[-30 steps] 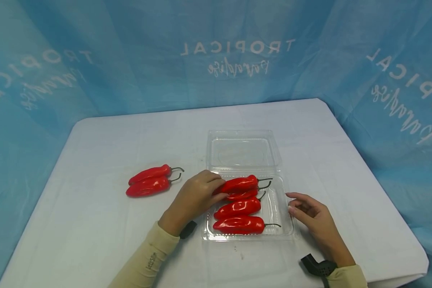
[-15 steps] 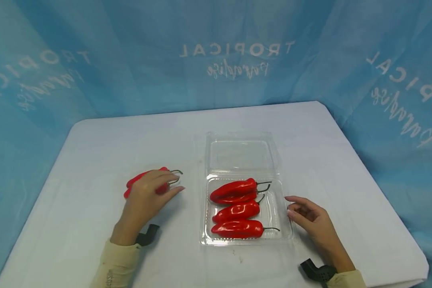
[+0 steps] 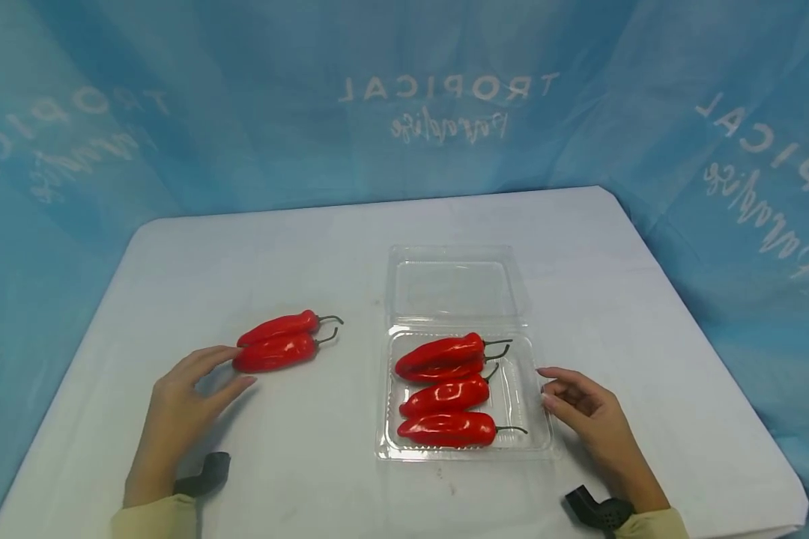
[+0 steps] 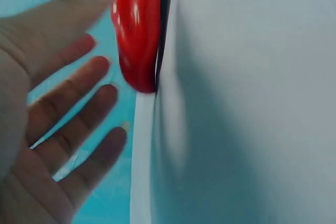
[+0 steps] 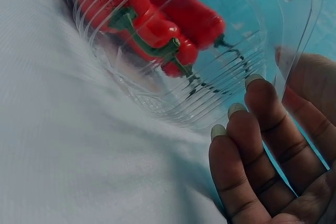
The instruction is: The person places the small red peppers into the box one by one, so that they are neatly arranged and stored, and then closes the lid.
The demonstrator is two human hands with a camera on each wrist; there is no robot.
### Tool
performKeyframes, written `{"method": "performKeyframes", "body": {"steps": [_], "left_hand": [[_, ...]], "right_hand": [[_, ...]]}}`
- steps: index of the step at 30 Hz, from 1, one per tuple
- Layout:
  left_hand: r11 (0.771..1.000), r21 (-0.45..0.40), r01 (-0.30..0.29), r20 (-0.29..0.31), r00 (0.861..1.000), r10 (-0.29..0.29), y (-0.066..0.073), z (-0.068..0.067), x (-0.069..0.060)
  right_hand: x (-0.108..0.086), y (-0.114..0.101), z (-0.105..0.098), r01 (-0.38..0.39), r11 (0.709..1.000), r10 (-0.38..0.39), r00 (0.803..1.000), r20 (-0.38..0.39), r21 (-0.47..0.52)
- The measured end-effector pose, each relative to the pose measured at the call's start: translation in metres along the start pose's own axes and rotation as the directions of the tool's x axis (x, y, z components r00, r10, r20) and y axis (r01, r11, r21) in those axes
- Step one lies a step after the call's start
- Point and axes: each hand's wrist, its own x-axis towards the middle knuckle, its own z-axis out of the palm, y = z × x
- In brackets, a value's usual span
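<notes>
My left hand hovers over the table with thumb and fingers spread. Its fingertips are at the blunt left end of the nearer of two red peppers; I cannot tell whether they touch. In the left wrist view, that pepper appears beyond the spread fingers. The other loose pepper lies just behind it. My right hand pinches the right rim of a clear plastic clamshell container. Several red peppers with green stems lie side by side in its base, stems to the right.
The container's clear lid lies folded back flat behind the base. A white cloth covers the table. Blue printed curtains hang behind and at both sides.
My left hand let go of a pepper in the container, then moved left over the loose peppers to their left end. The right hand has stayed at the container's rim.
</notes>
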Motion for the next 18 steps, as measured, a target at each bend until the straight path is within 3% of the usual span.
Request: {"method": "performKeyframes", "body": {"steps": [6, 14, 18], "left_hand": [[1.0, -0.008, 0.011, 0.082, 0.997, -0.01, -0.008, 0.007, 0.003], [0.999, -0.036, -0.028, 0.069, 0.997, 0.03, -0.011, 0.017, 0.007], [0.999, -0.048, -0.006, 0.058, 0.998, 0.009, -0.009, 0.016, 0.005]], "right_hand": [[0.0, 0.0, 0.0, 0.022, 1.0, -0.022, 1.0, 0.006, 0.01], [0.0, 0.002, -0.001, 0.026, 1.0, -0.026, 1.0, -0.014, -0.011], [0.0, 0.002, 0.001, -0.005, 1.0, 0.005, 1.0, -0.018, -0.008]]}}
